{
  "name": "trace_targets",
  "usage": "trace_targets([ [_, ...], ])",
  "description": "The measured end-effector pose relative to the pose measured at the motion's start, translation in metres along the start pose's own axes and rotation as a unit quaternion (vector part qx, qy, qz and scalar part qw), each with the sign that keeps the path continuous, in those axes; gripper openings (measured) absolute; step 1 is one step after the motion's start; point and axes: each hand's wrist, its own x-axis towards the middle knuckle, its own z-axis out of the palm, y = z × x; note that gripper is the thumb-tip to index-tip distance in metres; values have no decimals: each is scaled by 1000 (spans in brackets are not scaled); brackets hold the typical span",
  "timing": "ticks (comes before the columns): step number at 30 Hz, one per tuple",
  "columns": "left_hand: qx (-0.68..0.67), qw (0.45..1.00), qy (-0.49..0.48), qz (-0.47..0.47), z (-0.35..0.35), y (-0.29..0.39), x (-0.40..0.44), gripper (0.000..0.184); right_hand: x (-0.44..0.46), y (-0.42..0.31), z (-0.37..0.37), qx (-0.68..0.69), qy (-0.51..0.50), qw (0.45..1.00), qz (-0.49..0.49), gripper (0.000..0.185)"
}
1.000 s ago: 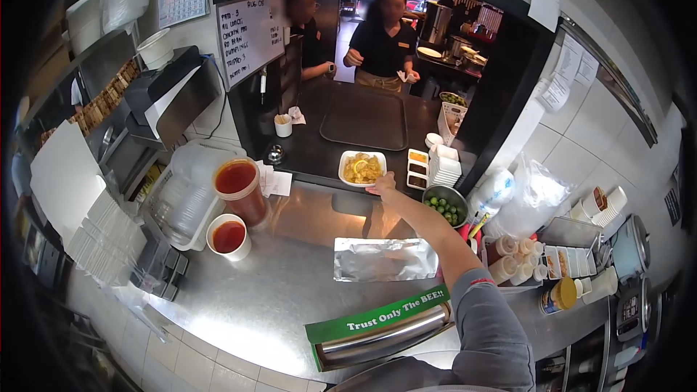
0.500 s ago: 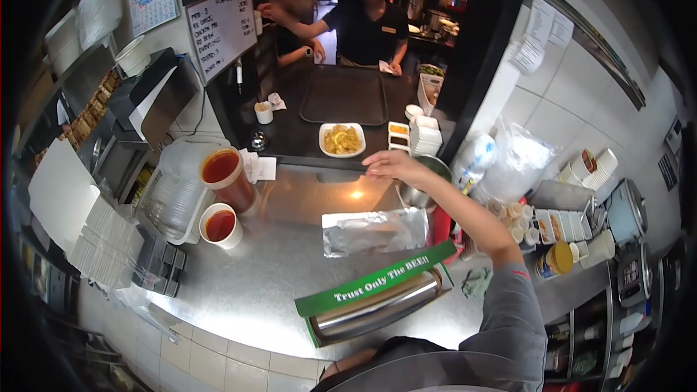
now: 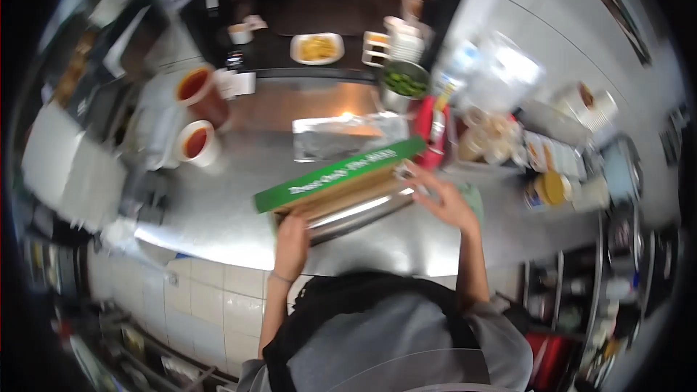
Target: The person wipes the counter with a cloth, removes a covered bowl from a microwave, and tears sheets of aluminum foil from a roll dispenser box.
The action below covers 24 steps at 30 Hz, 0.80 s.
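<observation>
A long green-lidded box (image 3: 337,172) lies open on the steel counter, slanting up to the right, with a shiny roll of aluminium foil (image 3: 363,212) inside. My left hand (image 3: 292,241) is closed on the box's left end, its fingertips over the edge at the roll. At the right end my right hand (image 3: 444,202) has its fingers apart, thumb and forefinger touching the box and roll end; blur hides the exact contact. Just behind the box lies a flat foil sheet or packet (image 3: 348,136).
A tall container of red sauce (image 3: 203,98) and a white cup of red sauce (image 3: 196,143) stand at left. Behind are a metal pot of greens (image 3: 404,81) and a white dish of yellow food (image 3: 317,49). Jars and tubs (image 3: 548,190) crowd the right side.
My right hand has come back from near the pot to the box's right end. My left hand has appeared at its left end. The view has tipped downward.
</observation>
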Motion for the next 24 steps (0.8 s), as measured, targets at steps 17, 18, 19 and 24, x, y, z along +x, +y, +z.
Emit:
trace_targets([
  [17,186,982,-29,-25,28,-18,-41,11,13,78,36,-211,-210,954,41,29],
  [18,192,981,-26,-22,26,-16,-43,10,14,83,34,-213,-215,952,34,29],
  [19,188,982,-6,-6,24,-15,-43,10,15,88,32,-239,-226,944,4,31],
  [24,200,978,-51,-43,19,-9,-43,7,13,132,20,-209,-264,936,-104,35],
])
